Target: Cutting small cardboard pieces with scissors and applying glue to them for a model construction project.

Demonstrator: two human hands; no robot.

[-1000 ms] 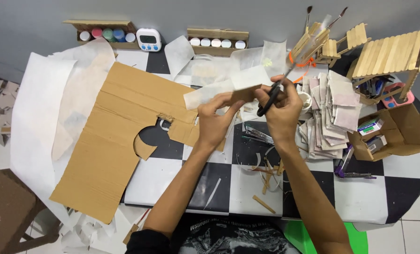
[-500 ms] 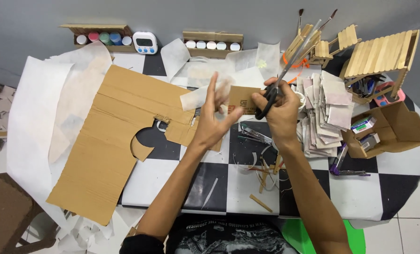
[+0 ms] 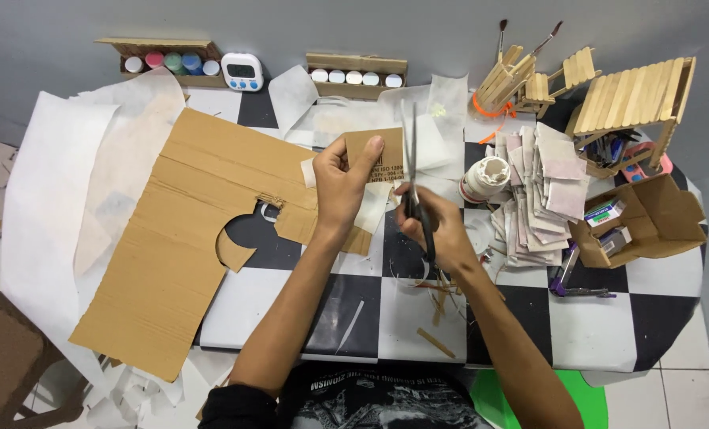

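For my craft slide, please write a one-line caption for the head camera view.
Left hand holds a small cardboard piece while right hand works scissors above a checkered table.

Near the white paper roll [image 3: 486,176], the checkered counter [image 3: 593,326] is crowded: a stack of paper squares [image 3: 541,199] on its right, a brown cardboard box [image 3: 640,226] further right. Below the roll, small scraps lie, with bare squares at the front edge.

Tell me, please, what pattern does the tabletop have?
Black and white checks, seen in the head view on the tabletop.
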